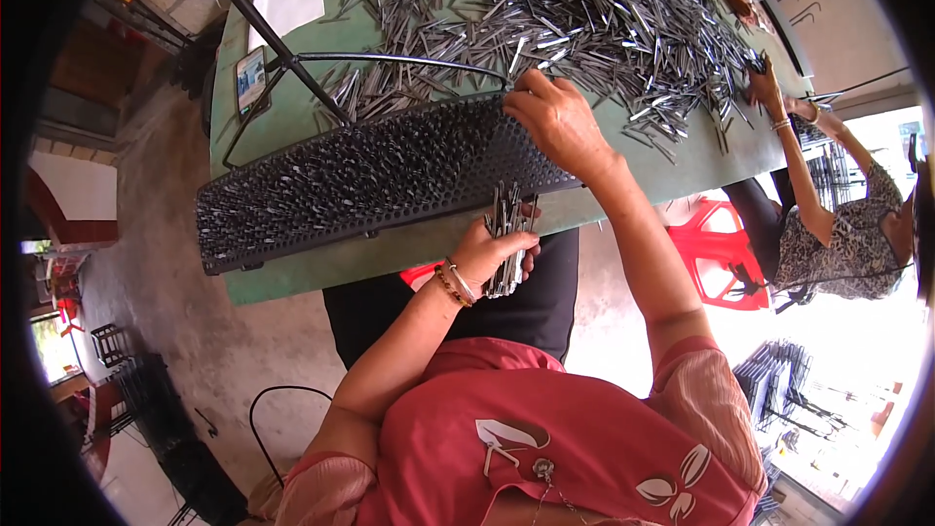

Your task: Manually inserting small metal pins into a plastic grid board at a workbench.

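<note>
A long black perforated rack point(531, 168) lies slanted along the near edge of the table. Thin dark strips point(321, 180) stand packed in its holes from the left end past the middle; toward the right end many holes show bare. In front of the rack, my left hand point(479, 258) is closed around a bundle of slim dark and silvery strips point(505, 234), held roughly upright. My right hand point(563, 122) is over the rack's far right corner with its fingers bent together. Whatever is between those fingertips is hidden.
A large heap of loose strips point(594, 5) covers the green table point(287, 278). A bent black metal frame point(394, 57) rises behind the rack. A phone point(250, 78) and white paper point(289, 8) lie at left. A co-worker's hand point(765, 88) touches the heap; a red stool point(716, 253) stands nearby.
</note>
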{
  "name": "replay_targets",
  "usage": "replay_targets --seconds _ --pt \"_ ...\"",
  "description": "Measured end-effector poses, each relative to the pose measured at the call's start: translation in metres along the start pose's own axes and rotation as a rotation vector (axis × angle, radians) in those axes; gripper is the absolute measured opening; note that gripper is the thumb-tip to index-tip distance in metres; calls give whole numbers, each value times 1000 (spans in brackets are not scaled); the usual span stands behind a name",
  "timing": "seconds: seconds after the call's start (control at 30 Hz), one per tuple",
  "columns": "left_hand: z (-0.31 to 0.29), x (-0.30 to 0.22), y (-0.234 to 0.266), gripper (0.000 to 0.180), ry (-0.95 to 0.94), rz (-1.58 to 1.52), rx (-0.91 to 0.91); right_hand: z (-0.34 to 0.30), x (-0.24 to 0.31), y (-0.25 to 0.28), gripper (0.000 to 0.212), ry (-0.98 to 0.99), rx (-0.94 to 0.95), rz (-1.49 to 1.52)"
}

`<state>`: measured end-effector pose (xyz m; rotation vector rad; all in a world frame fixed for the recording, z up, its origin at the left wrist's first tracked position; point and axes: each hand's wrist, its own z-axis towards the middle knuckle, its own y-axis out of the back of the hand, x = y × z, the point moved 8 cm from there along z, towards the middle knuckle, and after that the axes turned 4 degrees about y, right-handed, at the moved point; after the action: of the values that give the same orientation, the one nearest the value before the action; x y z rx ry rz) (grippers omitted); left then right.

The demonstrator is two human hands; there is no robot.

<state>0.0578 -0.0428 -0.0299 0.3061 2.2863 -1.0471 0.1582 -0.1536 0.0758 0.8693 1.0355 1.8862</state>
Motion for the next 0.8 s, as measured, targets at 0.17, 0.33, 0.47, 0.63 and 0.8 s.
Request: replay_targets --seconds 0.17,0.33,0.47,0.63,0.8 --pt "3 2 1 34 3 -10 11 -8 3 -3 13 15 16 30" --pt "-1 -9 -2 34 -78 80 8 -12 -2 9 20 -194 -2 336" --pt "-4 -17 -5 36 -127 136 30 -25 15 -5 22 -221 278 750" --pt "-2 -17 -10 34 -120 197 43 -37 17 -14 20 -267 390 977" --pt "3 -5 -8 32 -32 94 63 -34 -21 8 20 -498 11 799"
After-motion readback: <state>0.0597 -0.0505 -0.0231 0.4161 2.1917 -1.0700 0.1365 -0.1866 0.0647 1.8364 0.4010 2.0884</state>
